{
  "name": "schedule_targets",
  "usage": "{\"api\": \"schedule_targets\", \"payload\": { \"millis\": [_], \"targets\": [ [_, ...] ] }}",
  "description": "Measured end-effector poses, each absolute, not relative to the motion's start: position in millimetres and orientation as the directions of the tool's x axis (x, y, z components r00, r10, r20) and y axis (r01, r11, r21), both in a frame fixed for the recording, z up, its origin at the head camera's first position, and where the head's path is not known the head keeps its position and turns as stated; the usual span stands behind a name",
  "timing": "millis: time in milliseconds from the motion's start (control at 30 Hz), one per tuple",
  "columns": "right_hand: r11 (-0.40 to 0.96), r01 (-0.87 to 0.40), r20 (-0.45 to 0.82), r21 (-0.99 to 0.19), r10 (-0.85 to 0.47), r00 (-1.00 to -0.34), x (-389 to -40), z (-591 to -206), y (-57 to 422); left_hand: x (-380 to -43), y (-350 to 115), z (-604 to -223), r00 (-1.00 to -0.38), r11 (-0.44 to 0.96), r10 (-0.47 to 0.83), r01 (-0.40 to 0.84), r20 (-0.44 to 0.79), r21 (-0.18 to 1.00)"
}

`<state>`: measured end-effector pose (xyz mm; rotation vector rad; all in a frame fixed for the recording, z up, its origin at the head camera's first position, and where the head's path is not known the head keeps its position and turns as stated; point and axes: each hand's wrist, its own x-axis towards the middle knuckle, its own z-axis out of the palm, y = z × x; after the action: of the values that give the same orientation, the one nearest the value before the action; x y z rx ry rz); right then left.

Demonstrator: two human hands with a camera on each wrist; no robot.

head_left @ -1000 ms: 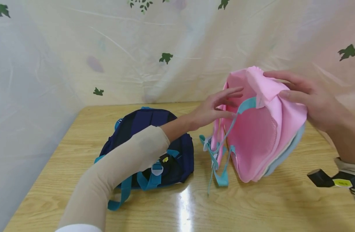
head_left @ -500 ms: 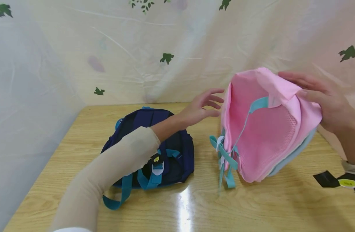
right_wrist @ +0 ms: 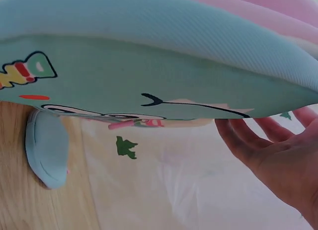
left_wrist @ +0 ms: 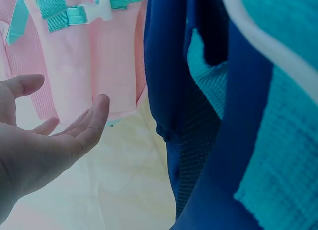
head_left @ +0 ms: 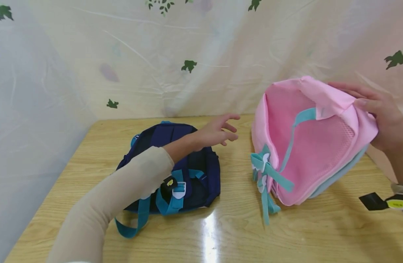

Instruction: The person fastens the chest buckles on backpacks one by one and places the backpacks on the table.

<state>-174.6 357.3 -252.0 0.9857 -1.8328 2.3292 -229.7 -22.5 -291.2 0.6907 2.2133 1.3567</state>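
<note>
A pink backpack (head_left: 273, 120) stands unzipped on the right, its mesh-lined inside facing me and teal straps (head_left: 270, 171) hanging at its left. My right hand (head_left: 382, 113) holds its upper right edge, thumb on the pink fabric and other fingers partly hidden behind. In the right wrist view, the light-blue printed front (right_wrist: 124, 76) of the bag spans the top. My left hand (head_left: 216, 131) hovers with loosely spread fingers, touching nothing, between the pink backpack and a navy backpack (head_left: 208, 179). That navy bag lies with its blue straps (head_left: 143, 215) upward, partly under my left forearm.
Both bags are on a wooden table (head_left: 234, 237). A pale curtain (head_left: 139, 54) with green leaf shapes hangs behind its back edge. In the right wrist view, a light-blue rounded piece (right_wrist: 47, 150) sits by the wood; I cannot tell what it is.
My left hand has drawn back leftward from the pink backpack's opening and its teal strap. My right hand has moved right with the bag's upper edge, and the opening faces me more.
</note>
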Motion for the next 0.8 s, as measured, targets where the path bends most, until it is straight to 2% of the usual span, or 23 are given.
{"api": "schedule_targets", "payload": {
  "millis": [200, 367, 533, 633, 800],
  "targets": [
    [-0.433, -0.306, 0.504, -0.848, -0.479, -0.719, -181.8, -254.5, 363.8, -229.8, -24.2, -295.3, -0.749, 0.400, 0.641, 0.140, -0.167, 0.906],
    [-0.431, -0.278, 0.496, -0.858, -0.560, -0.664, -183.1, -260.6, 370.3, -231.5, -25.4, -301.2, -0.735, 0.393, 0.647, 0.094, -0.203, 0.915],
    [-0.433, -0.251, 0.471, -0.866, -0.534, -0.702, -182.4, -275.5, 379.5, -233.3, -25.8, -306.8, -0.720, 0.411, 0.653, 0.073, -0.237, 0.909],
    [-0.446, -0.211, 0.453, -0.870, -0.552, -0.700, -184.3, -284.2, 384.0, -232.8, -24.9, -309.9, -0.692, 0.423, 0.667, 0.045, -0.278, 0.905],
    [-0.426, -0.083, 0.335, -0.901, -0.561, -0.757, -184.0, -297.1, 390.1, -230.1, -20.4, -312.1, -0.642, 0.472, 0.681, 0.014, -0.354, 0.882]
  ]
}}
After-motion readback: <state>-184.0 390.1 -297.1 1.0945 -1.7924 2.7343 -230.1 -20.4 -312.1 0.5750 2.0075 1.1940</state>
